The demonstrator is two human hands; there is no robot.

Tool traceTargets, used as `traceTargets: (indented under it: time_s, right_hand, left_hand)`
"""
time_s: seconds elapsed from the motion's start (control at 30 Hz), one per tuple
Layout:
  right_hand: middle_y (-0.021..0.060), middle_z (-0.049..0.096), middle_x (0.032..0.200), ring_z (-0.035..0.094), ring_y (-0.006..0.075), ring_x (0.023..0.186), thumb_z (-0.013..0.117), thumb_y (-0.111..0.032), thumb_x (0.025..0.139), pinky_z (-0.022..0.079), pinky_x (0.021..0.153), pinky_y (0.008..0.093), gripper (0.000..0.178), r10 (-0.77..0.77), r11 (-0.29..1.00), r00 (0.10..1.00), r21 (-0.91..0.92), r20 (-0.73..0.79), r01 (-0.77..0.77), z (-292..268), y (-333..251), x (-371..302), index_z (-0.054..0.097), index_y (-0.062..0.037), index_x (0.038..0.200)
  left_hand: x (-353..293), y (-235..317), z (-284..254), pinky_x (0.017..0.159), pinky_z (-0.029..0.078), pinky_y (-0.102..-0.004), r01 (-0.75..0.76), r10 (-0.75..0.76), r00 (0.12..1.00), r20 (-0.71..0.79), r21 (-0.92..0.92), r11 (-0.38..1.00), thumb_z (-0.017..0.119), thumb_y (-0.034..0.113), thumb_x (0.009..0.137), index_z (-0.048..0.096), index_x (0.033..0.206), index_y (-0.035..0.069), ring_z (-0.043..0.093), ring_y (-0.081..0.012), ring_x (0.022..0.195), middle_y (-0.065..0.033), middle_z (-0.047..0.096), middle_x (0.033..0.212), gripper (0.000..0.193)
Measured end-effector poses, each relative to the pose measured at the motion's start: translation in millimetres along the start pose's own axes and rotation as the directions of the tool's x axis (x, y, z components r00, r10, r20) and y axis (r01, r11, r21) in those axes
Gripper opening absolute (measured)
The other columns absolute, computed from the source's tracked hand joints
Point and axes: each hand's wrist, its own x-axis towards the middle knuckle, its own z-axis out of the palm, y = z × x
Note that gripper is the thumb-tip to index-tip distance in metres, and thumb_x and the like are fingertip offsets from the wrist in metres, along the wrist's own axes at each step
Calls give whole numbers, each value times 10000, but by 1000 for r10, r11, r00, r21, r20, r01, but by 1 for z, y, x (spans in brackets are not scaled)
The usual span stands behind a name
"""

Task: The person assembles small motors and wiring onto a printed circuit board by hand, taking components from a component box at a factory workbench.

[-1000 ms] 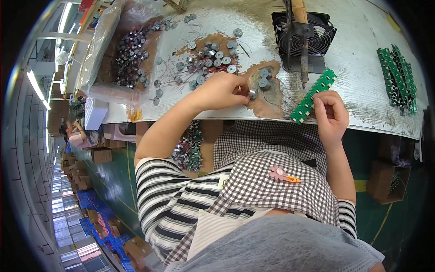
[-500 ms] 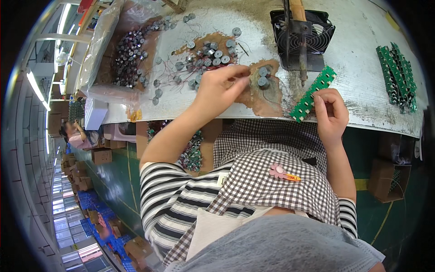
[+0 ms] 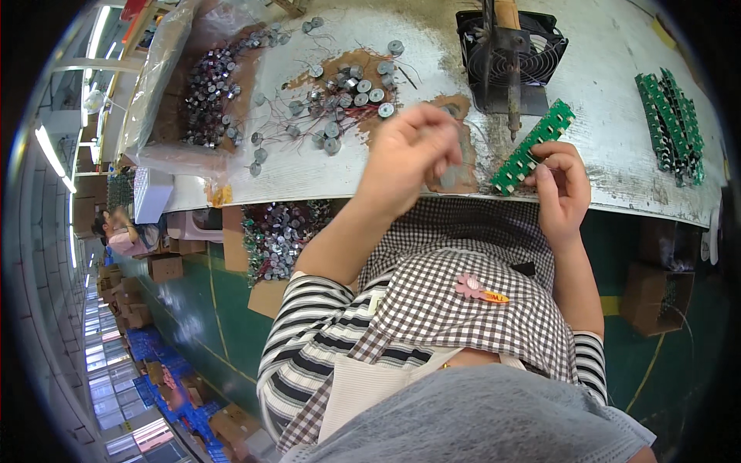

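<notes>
My right hand (image 3: 563,184) pinches the lower part of a green circuit board strip (image 3: 540,143), which slants up and away over the table's front edge. Small pale parts sit along the strip. My left hand (image 3: 421,150), slightly smeared by motion, is over the brown patch with its fingers curled. A blurred greyish shape shows below its fingertips, and what they hold cannot be made out. Part of a round grey piece (image 3: 451,109) peeks out beyond that hand. Left of it lies a loose pile of small round metal motors (image 3: 361,99) with thin red wires.
An upright tool stand with a metal rod (image 3: 514,92) rises before a black fan (image 3: 532,58). Stacked green boards (image 3: 670,127) lie at right. A plastic-lined box of motors (image 3: 212,92) stands at left, and another filled box (image 3: 282,239) sits below the table edge.
My left hand has moved right and toward me, now covering most of the round grey pieces on the brown patch. My right hand still holds the circuit board strip, almost unmoved.
</notes>
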Motion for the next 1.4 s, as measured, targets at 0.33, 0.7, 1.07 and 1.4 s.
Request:
traceTargets:
  time_s: [0.33,0.7,1.07,1.4]
  right_hand:
    - [136,617,961,603,115,570,659,6,791,471,514,217,100,-185,959,981,-208,60,193,3,6,10,561,19,809]
    - [135,627,933,614,121,583,632,20,765,499,514,213,87,-225,942,972,-239,72,236,0,6,11,559,26,813]
    - [127,626,942,617,127,584,637,28,768,511,515,214,80,-228,948,971,-210,76,239,2,2,15,566,31,804]
    - [129,623,949,618,130,639,646,24,770,520,532,217,76,-227,947,971,-217,70,237,2,1,15,579,33,805]
  left_hand:
    - [12,-37,17,515,347,-180,106,-106,994,6,50,993,649,93,858,594,911,-8,456,-34,563,26,562,677,127]
    - [16,-45,31,477,290,-160,6,7,999,-40,325,946,661,76,842,631,876,-26,395,6,534,70,508,614,112]
    - [23,-45,39,578,414,-187,-93,116,990,-86,238,967,664,90,827,630,881,-36,532,-42,680,-24,619,783,142]
    - [24,-45,37,668,455,-202,-11,29,996,-89,190,982,659,81,823,627,863,-41,568,-70,723,-41,638,803,132]
